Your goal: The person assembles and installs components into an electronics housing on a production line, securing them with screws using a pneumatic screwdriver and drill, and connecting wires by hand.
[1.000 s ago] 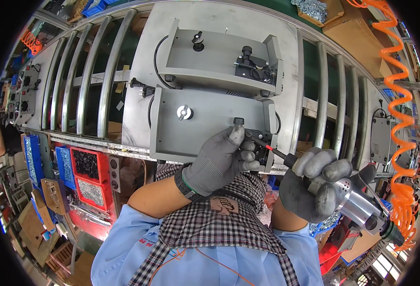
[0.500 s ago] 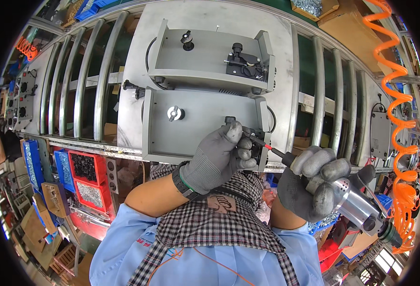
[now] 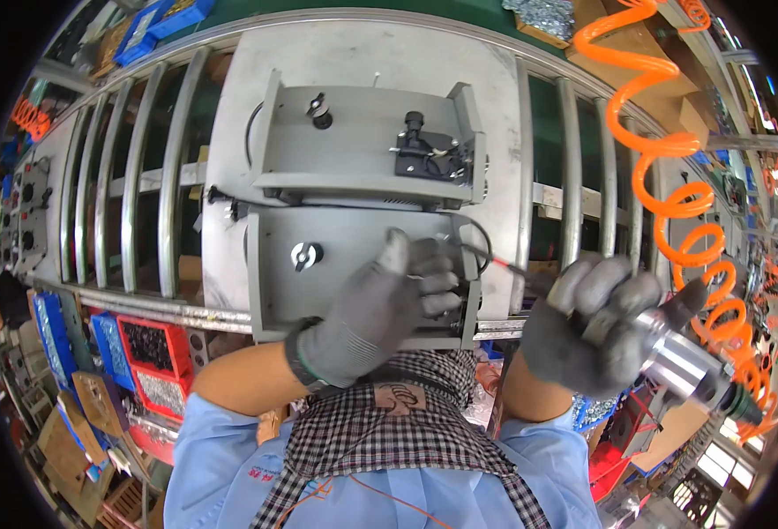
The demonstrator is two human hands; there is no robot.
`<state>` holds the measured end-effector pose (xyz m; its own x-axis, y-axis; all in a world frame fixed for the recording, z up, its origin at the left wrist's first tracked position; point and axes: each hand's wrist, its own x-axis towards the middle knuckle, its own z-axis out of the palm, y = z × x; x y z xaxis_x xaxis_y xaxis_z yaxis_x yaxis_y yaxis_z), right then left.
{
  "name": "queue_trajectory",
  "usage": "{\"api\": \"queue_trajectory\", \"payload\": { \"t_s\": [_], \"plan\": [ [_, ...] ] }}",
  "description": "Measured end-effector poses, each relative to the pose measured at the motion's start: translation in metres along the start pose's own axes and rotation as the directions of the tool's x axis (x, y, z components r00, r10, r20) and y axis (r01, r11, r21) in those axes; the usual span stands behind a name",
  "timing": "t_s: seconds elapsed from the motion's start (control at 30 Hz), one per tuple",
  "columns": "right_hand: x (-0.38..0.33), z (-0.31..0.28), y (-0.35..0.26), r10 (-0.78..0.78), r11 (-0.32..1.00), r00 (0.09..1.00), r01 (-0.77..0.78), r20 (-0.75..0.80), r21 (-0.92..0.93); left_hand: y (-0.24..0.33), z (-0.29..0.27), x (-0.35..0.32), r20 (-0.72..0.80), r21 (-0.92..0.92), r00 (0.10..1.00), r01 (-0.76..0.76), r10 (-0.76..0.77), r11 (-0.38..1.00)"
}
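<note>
My left hand (image 3: pixel 380 304), in a grey glove, rests on the right part of the near grey metal box (image 3: pixel 318 282) with fingers curled near the tip of the driver bit (image 3: pixel 508 267). What the fingers pinch is hidden. My right hand (image 3: pixel 587 331), also gloved, grips a silver pneumatic screwdriver (image 3: pixel 684 366) whose thin bit points left toward the box's right edge. A second grey metal box (image 3: pixel 367 145) with a black connector and wires lies just behind, both on a grey plate (image 3: pixel 504 115).
An orange coiled air hose (image 3: pixel 671 167) runs from the tool up to the right. Steel roller bars (image 3: pixel 133 176) flank the plate. Red and blue bins of small parts (image 3: pixel 146 353) sit at lower left. More grey units (image 3: pixel 18 220) line the far left.
Both boxes and the plate now sit lower and larger in view. My left hand has shifted left over the near box's right part. My right hand still holds the screwdriver.
</note>
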<state>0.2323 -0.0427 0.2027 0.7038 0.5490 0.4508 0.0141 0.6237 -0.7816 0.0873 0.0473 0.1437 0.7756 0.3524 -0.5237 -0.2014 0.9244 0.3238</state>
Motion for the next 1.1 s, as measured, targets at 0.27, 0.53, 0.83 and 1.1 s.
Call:
{"api": "queue_trajectory", "payload": {
  "t_s": [0.27,0.53,0.83,1.1],
  "plan": [
    [0.077,-0.008,0.050,-0.060,0.989,0.998,0.063,0.023,-0.136,0.109,-0.011,0.118,0.595,0.552,0.747,-0.648,0.296,0.526],
    [0.080,-0.001,0.081,-0.042,0.991,0.999,0.041,0.000,-0.127,0.133,0.003,0.151,-0.032,0.348,0.968,-0.223,0.250,0.910],
    [0.075,-0.005,0.088,0.007,0.971,0.998,0.007,0.060,-0.240,0.135,0.009,0.145,0.041,0.547,0.965,-0.240,0.261,0.802],
    [0.077,-0.004,0.087,0.041,0.951,0.991,0.000,0.126,-0.308,0.134,0.009,0.145,0.087,0.643,0.959,-0.261,0.270,0.720]
  ]
}}
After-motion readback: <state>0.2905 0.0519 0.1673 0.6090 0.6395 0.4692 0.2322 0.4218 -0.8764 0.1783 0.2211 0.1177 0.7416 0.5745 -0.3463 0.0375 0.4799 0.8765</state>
